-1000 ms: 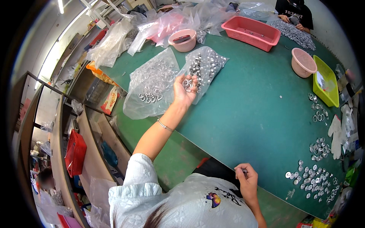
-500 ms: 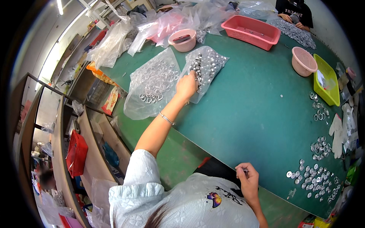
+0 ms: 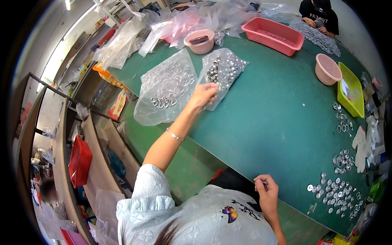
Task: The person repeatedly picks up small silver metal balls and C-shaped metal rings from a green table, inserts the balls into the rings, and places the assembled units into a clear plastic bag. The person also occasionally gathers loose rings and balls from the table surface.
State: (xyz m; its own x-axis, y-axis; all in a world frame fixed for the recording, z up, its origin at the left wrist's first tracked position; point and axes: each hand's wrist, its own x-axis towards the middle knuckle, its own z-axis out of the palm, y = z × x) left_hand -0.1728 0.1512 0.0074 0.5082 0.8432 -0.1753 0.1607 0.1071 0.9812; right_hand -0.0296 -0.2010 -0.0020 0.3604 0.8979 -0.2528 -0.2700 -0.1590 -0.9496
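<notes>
My left hand [image 3: 205, 94] is closed over the near end of a clear plastic bag [image 3: 236, 72] of shiny round metal pieces [image 3: 213, 72]. What its curled fingers hold, if anything, is hidden. Left of that bag lies a second clear bag [image 3: 147, 108] with metal rings [image 3: 163, 102] inside. Close to my body, at the table's near edge, my right hand [image 3: 268, 192] is closed around a small metal piece [image 3: 264, 183], mostly covered by the fingers.
Round metal caps [image 3: 337, 194] and rings [image 3: 344, 122] lie loose on the green table [image 3: 261, 118] at right, near a white glove [image 3: 360, 149]. Pink tub [image 3: 272, 37], bowls [image 3: 199, 42] and a lime basket [image 3: 351, 92] stand farther off. Another person [image 3: 320, 16] works at the far right corner.
My left hand has drawn back from the metal pieces toward the near end of the bag, its fingers now curled. My right hand stays in place.
</notes>
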